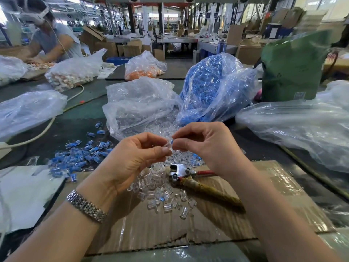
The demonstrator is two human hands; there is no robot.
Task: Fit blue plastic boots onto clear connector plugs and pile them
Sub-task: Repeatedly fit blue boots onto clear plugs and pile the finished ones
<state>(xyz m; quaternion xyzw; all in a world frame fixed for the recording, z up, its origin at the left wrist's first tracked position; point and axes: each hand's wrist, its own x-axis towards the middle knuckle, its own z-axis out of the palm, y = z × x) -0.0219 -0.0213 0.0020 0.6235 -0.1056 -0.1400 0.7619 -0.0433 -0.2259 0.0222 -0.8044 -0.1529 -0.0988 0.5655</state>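
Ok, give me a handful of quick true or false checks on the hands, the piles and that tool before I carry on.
1. Both hands, left hand and right hand, pinch a clear plug together. True.
2. The finished blue pile lies to the person's right. False: it lies to the left.
3. The pliers rest on the cardboard. True.
4. The wristwatch is on the right wrist. False: the left.
5. The bag of blue boots is behind the hands. True.

Both forearms are bare to the frame's lower edge, with no sleeves showing. The left hand and right hand wear no gloves or rings. A silver metal link-bracelet wristwatch band circles the left wrist.
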